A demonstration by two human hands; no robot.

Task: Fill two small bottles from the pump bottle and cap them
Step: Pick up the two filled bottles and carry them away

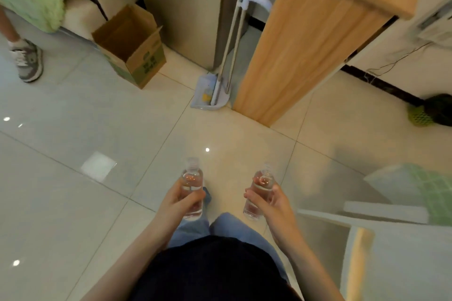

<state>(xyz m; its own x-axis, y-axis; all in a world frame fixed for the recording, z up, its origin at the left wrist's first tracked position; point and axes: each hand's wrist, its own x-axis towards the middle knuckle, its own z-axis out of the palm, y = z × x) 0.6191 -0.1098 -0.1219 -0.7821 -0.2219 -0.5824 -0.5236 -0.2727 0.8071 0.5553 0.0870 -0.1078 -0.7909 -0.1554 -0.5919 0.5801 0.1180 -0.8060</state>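
Low in the middle of the frame, the left grip (179, 200) wraps its fingers round the lower half of the left bottle (192, 179), which is held upright over the floor (73, 203). To its right and apart from it, the right grip (274, 201) clasps the right bottle (261, 182) from the side, slightly tilted. Both bottles are clear and look filled with clear liquid. Their necks are too blurred to tell whether they carry caps. At upper left an open box (146, 61) stands on the tiles near a shoe (28, 61). At upper centre a dustpan (205, 98) and broom (232, 41) stand beside a wooden cabinet (310, 39).
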